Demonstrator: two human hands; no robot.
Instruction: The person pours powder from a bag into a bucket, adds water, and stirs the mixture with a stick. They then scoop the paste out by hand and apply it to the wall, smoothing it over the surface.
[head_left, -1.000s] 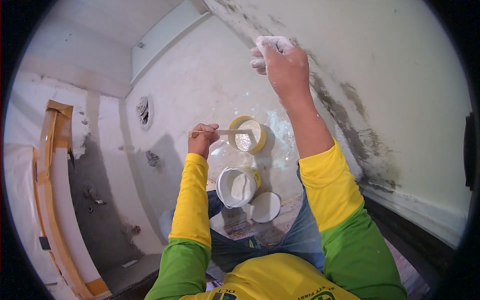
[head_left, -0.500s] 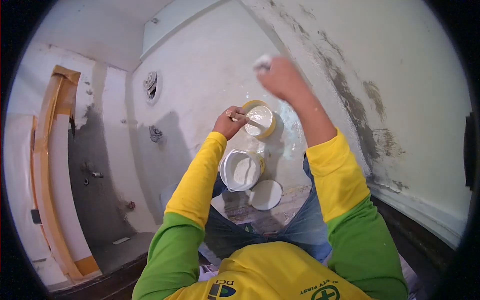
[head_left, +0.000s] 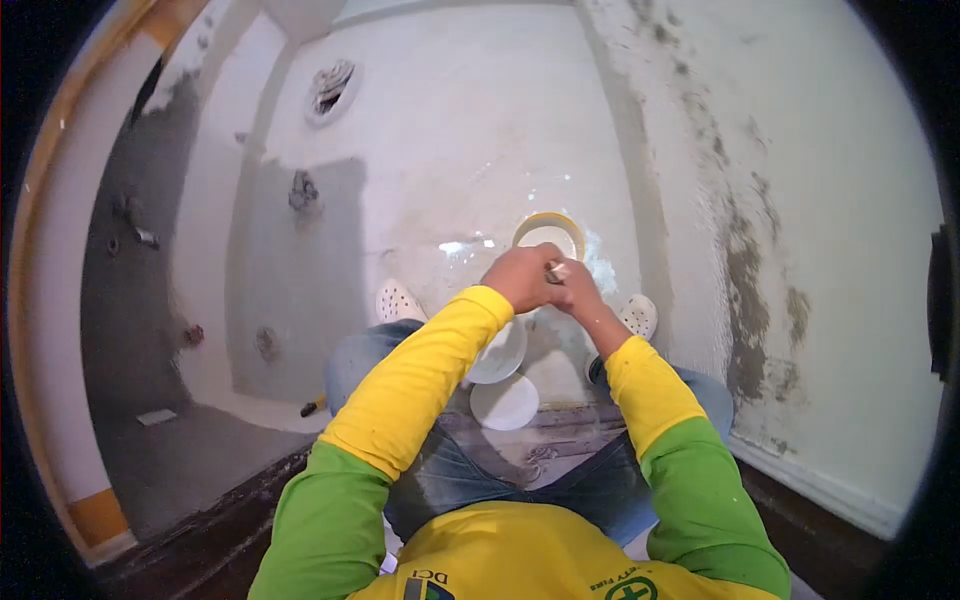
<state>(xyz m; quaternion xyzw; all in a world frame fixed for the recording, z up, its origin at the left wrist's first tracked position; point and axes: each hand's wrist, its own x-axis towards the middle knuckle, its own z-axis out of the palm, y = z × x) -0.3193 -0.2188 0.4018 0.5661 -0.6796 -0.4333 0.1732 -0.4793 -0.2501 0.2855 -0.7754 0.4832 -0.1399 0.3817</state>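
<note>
My left hand (head_left: 522, 278) and my right hand (head_left: 577, 289) are together, both closed, at the near side of the yellow-rimmed bucket (head_left: 548, 218). Between them shows the pale end of what looks like a stirring stick (head_left: 556, 270); its lower part is hidden. What else my right fingers hold is hidden. The yellow-rimmed bucket contains a white mix, partly covered by the hands. Below my left wrist stands a white bucket (head_left: 497, 362), partly hidden, with a round white lid (head_left: 504, 402) lying in front of it.
White clogs (head_left: 400, 300) are on my feet on either side of the buckets. Wet white splashes (head_left: 600, 265) mark the floor. The right wall (head_left: 830, 250) has dark patches. Pipe openings (head_left: 331, 90) sit at left, and a small yellow-and-black tool (head_left: 313, 406) lies low on the left.
My right hand has come down from its raised position to meet my left hand by the yellow-rimmed bucket. The head view has shifted, and both clogs now show.
</note>
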